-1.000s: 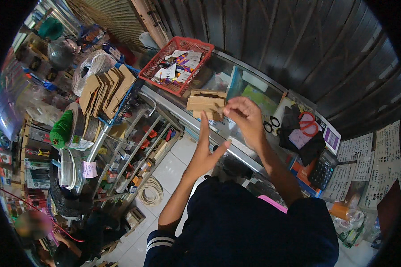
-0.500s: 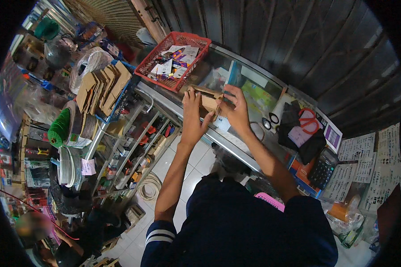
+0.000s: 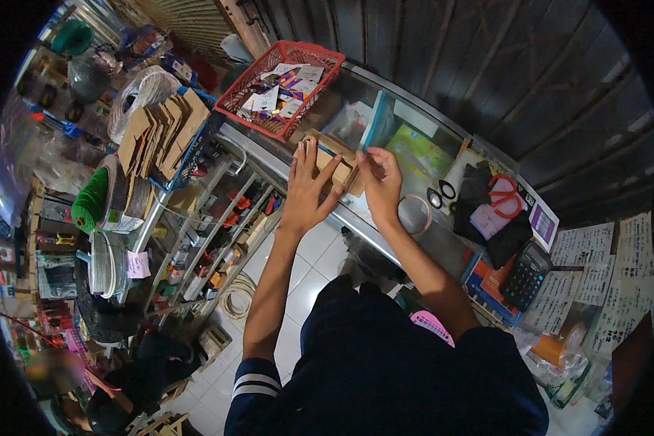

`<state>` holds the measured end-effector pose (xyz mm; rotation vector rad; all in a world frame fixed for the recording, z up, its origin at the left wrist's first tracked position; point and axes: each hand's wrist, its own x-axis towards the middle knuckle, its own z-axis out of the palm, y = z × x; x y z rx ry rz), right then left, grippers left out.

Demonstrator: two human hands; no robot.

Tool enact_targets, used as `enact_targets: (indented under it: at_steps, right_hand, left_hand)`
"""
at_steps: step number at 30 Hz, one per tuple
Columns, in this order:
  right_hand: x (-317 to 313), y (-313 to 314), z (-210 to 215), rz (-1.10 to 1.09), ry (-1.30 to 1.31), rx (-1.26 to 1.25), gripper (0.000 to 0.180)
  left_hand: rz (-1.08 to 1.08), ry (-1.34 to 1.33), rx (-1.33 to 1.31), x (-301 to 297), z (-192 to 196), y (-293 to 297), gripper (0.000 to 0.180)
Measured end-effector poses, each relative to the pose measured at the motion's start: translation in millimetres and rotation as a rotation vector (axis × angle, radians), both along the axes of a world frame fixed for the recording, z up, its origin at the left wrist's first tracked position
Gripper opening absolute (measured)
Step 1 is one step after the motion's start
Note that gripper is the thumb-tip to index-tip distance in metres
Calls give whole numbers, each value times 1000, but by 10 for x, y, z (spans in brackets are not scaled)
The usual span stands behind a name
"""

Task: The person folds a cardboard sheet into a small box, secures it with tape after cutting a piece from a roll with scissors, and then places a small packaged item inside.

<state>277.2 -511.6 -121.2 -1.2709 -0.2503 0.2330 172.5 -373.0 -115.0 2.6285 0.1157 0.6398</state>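
Cardboard box (image 3: 344, 171): found at the near edge of the glass counter (image 3: 265, 161), between the two hands; a hollow brown form is shown.
Folding done: the walls are judged to be raised, at least in part.
Folding left: the upper side is not closed, so the folding is judged incomplete; the state of the base cannot be told.
Left hand (image 3: 309, 192): laid over the left and near sides of the box; the fingers are spread and touching it, not clenched.
Right hand (image 3: 380, 183): placed at the right side of the box, fingers bent toward its edge; whether the cardboard is pinched or merely touched cannot be told.
Red basket (image 3: 318, 91): located on the counter beyond the box, to the far left; loose cards and small packets (image 3: 287, 91) are held in it.
Folded cardboard pieces (image 3: 160, 138): stacked in a blue basket (image 3: 185, 163), well to the left of the box.
Black-handled scissors (image 3: 443, 194): laid to the right of the right hand, with red-handled scissors (image 3: 505, 196) farther right.
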Motion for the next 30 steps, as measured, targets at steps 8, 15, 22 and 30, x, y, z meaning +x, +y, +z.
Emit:
enact_targets:
  at_steps: [8,15,22,30]
  right_hand:
    - [61,35,-45,1,-5,-6,39]
    - [54,86,-96,54,32,20,42]
    - [97,55,-108,110,-30,-45,40]
    - [129,37,-121,170,51,-22,44]
  left_hand:
    - [29,16,-1,-20,-28,-50,59]
    - [159,-170,29,93,-189,-100,58]
    - [188,-165,69,73,-194,-48,55]
    - [152,-208,54,82,-224,-35,54]
